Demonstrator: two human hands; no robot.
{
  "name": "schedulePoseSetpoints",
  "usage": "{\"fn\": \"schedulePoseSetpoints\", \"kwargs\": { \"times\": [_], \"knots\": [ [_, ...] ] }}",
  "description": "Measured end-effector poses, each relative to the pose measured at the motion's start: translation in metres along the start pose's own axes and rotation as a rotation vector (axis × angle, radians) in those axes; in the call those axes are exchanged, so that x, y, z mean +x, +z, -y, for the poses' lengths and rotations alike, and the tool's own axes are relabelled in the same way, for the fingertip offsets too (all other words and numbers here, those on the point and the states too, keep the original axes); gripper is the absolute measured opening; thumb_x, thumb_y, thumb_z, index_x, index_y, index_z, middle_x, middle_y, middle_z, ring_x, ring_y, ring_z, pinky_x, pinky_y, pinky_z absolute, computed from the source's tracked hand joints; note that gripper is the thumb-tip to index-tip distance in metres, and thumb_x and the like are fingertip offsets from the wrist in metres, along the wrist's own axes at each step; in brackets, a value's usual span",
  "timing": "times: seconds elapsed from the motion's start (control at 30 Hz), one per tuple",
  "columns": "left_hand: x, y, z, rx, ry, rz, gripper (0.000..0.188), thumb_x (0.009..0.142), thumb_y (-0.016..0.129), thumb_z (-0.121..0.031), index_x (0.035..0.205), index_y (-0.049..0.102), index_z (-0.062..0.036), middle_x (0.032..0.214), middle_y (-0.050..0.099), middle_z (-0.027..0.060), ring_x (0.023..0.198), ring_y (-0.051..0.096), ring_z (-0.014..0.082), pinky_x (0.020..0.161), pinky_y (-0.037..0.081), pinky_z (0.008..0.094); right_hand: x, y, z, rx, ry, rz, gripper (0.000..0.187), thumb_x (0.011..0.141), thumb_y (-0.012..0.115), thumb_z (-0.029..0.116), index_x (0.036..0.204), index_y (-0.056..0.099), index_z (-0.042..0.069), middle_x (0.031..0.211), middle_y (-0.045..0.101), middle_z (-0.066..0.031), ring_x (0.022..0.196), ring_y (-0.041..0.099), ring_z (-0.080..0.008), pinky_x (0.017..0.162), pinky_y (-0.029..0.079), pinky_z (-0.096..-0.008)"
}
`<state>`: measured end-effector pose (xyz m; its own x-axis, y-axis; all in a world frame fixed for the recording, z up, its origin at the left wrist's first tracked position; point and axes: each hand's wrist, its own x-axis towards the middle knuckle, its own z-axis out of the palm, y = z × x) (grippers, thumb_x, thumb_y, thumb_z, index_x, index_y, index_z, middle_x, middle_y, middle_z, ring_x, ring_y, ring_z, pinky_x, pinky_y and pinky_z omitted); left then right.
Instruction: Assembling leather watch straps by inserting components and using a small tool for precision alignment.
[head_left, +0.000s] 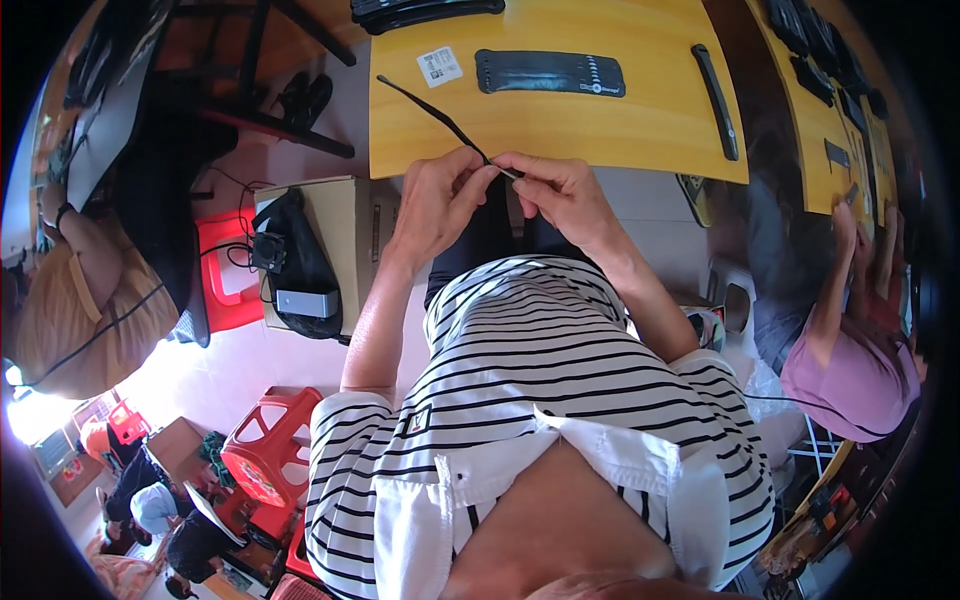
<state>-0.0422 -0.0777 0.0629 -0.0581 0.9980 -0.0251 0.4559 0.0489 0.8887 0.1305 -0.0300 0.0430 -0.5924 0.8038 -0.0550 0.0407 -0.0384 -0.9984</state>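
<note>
Just in front of the table's near edge, my left hand (438,205) pinches a narrow black strap (432,109). Its long free end reaches up and left over the table. My right hand (568,203) is closed at the strap's near end, fingertips almost meeting those of the left. A small pale, greyish piece shows between the fingers there; what it is I cannot make out. Beyond my hands, a flat black pack of straps (549,73) with white print lies on the yellow table (600,135). A single black strap (714,102) rests by the right edge.
A white printed label (440,67) lies left of the pack, and more black straps (425,10) are at the far edge. Left of me stand a cardboard box (345,250) with a black bag on it and red stools (270,450). People work at either side.
</note>
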Motion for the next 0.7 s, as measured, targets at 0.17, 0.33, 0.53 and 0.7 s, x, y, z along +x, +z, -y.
{"fn": "schedulePoseSetpoints", "kwargs": {
  "times": [0.17, 0.33, 0.53, 0.7],
  "knots": [
    [0.0, -0.003, 0.0, -0.12, 0.128, 0.007, 0.021, 0.082, 0.061, -0.013, 0.07, 0.055, 0.0032, 0.051, 0.051, 0.0055, 0.047, 0.05, 0.0095, 0.045, 0.038, 0.0241, -0.002, -0.015, 0.015, 0.393, 0.25, 0.226, 0.027, 0.088, 0.052, 0.004, 0.114, 0.059, 0.0, 0.061, 0.05, -0.0011, 0.047, 0.04, -0.0041, 0.04, 0.028, -0.0167],
    [0.0, 0.003, -0.009, -0.475, -0.048, -0.061, 0.019, 0.081, 0.056, -0.01, 0.064, 0.053, -0.0028, 0.052, 0.048, -0.0014, 0.044, 0.042, 0.004, 0.043, 0.031, 0.0192, -0.001, -0.015, 0.009, 0.812, 0.388, 0.304, 0.025, 0.09, 0.051, 0.009, 0.112, 0.059, 0.0, 0.062, 0.051, -0.0018, 0.045, 0.038, -0.0031, 0.038, 0.025, -0.0151],
    [-0.002, 0.003, -0.012, -0.483, -0.118, -0.146, 0.02, 0.081, 0.053, -0.01, 0.062, 0.051, -0.0044, 0.052, 0.045, -0.0021, 0.043, 0.039, 0.0038, 0.042, 0.03, 0.0179, -0.003, -0.011, 0.022, 0.328, 0.16, 0.216, 0.022, 0.088, 0.055, 0.013, 0.106, 0.059, 0.001, 0.067, 0.053, -0.0005, 0.051, 0.043, -0.0033, 0.04, 0.029, -0.0165],
    [-0.004, 0.002, -0.022, -0.568, -0.106, 0.023, 0.021, 0.082, 0.053, -0.011, 0.063, 0.051, -0.0041, 0.053, 0.046, -0.0023, 0.043, 0.039, 0.0029, 0.04, 0.028, 0.0179, 0.008, -0.004, 0.02, 0.132, -0.056, 0.125, 0.016, 0.086, 0.06, 0.017, 0.089, 0.057, 0.001, 0.068, 0.052, 0.001, 0.06, 0.045, -0.0039, 0.05, 0.034, -0.0184]
  ]
}}
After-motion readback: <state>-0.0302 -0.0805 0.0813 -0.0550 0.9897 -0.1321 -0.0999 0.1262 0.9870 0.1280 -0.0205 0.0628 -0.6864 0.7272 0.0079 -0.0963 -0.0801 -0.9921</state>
